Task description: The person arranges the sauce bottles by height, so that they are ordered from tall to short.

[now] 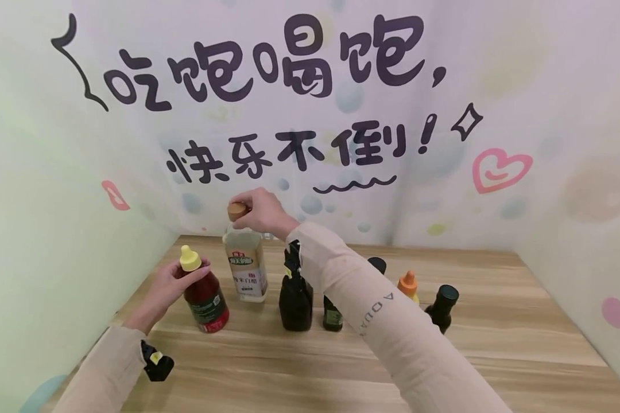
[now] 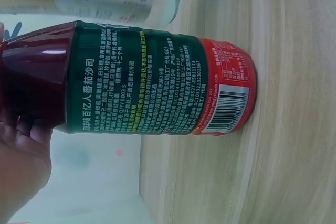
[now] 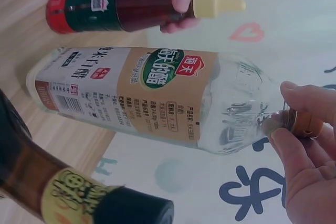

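Observation:
My left hand (image 1: pixel 167 289) grips the upper part of a red ketchup bottle (image 1: pixel 206 304) with a yellow nozzle cap (image 1: pixel 190 258). In the left wrist view its dark green label and red base with a barcode face the camera. Beside it is a clear bottle of white rice vinegar (image 1: pixel 245 269) with an orange-brown cap (image 1: pixel 237 211). The thumb and fingers of my right hand (image 1: pixel 263 212) hold this bottle at its neck and cap, as the right wrist view also shows. Both bottles are upright, close together at the left of the wooden table (image 1: pixel 268 367).
Right of the vinegar stands a dark sauce bottle (image 1: pixel 295 307), then a smaller dark bottle (image 1: pixel 333 316). An orange-capped bottle (image 1: pixel 407 284) and another black-capped bottle (image 1: pixel 443 307) are partly hidden by my right sleeve. A printed curtain (image 1: pixel 496 115) hangs behind the table.

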`<state>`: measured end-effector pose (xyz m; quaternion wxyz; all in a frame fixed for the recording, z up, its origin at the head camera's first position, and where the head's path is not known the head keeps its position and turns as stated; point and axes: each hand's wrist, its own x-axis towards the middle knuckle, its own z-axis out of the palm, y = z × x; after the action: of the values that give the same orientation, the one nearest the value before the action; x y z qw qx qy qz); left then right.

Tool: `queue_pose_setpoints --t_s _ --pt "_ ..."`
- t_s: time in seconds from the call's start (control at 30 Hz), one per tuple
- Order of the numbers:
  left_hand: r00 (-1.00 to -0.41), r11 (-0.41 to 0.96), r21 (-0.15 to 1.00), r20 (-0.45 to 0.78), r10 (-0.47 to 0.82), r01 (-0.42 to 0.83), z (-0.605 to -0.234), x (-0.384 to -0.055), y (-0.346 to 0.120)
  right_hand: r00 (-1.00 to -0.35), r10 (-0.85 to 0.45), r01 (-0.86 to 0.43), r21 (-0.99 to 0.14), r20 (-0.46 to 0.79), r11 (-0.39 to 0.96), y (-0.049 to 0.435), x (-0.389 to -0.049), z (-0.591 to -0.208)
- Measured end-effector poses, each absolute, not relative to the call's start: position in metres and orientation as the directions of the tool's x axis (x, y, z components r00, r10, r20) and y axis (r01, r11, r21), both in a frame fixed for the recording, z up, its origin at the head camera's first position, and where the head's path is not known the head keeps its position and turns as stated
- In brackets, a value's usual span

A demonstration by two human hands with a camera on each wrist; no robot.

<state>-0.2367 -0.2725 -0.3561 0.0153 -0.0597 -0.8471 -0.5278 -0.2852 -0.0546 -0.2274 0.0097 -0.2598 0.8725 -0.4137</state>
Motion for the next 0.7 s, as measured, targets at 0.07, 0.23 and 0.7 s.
queue_pose_setpoints --t_s 0.07,0.23,0.7 --pt "-0.992 0.433 0.893 0.092 0.084 0.120 -0.358 -0.238 -0.272 -0.870 -0.449 -0.442 -0.724 0.203 0.530 -0.055 -0.288 -0.227" --pt "-0.989 0.432 0.890 0.121 0.079 0.144 -0.382 -0.258 -0.288 -0.861 -0.452 -0.470 -0.707 0.234 0.529 -0.061 -0.297 -0.227" --pt "-0.986 0.413 0.896 0.151 0.064 0.164 -0.431 -0.293 -0.313 -0.856 -0.425 -0.498 -0.692 0.294 0.523 -0.086 -0.308 -0.236"
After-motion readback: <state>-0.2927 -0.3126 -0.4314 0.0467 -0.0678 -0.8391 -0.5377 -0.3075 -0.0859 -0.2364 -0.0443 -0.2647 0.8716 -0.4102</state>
